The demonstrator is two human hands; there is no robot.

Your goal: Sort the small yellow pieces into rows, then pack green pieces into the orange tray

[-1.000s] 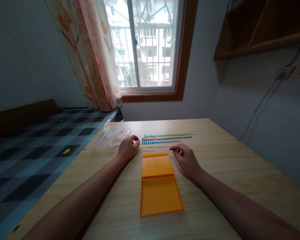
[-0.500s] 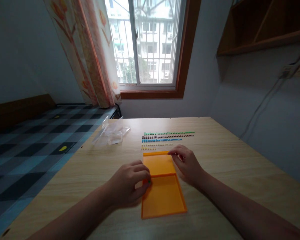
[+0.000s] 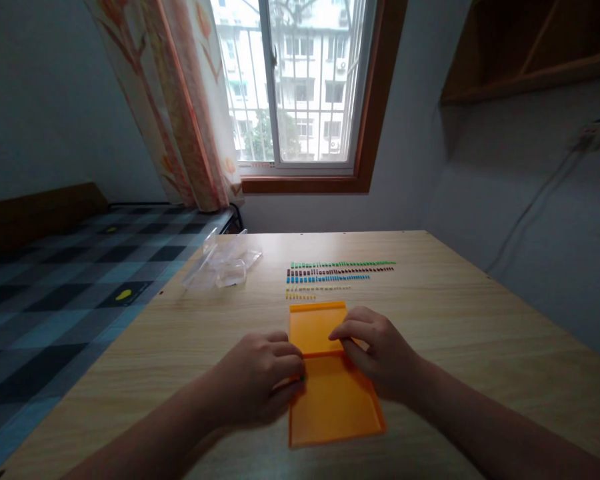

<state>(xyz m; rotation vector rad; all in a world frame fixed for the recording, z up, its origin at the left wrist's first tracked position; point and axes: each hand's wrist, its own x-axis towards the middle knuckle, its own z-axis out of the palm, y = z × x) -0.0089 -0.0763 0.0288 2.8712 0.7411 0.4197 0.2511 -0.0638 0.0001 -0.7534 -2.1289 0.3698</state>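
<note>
Nearest lies one orange case [image 3: 336, 410], flat on the one wooden counter [image 3: 460, 333] and divided by one ridge into two shallow sections, a near one and a far one. Two hands are at it, one on each side. The left hand [image 3: 263, 373] is at the left edge beside the ridge, its grip pinched on one small green piece [image 3: 303, 379] that peeks out between thumb and fingers. The right hand [image 3: 380, 343] leans over the right edge, fingertips above the far section; its thumb and fingers are drawn close together, but I cannot tell whether that grip holds anything.

Just beyond the case are five rows of tiny pieces, too small to count singly. From near to far there is one yellow row [image 3: 300, 297], the shortest; one pale row [image 3: 320, 289]; one blue row [image 3: 325, 279]; one dark brown row [image 3: 340, 271]; and one green row [image 3: 343, 265].

Left of the rows sits one heap of clear plastic [image 3: 227, 263], its number of bags unclear. Past the counter's left edge is one bed [image 3: 75, 280] with a checked cover. Farthest back are one flowered curtain [image 3: 180, 113] and one window [image 3: 310, 100] with two panes.
</note>
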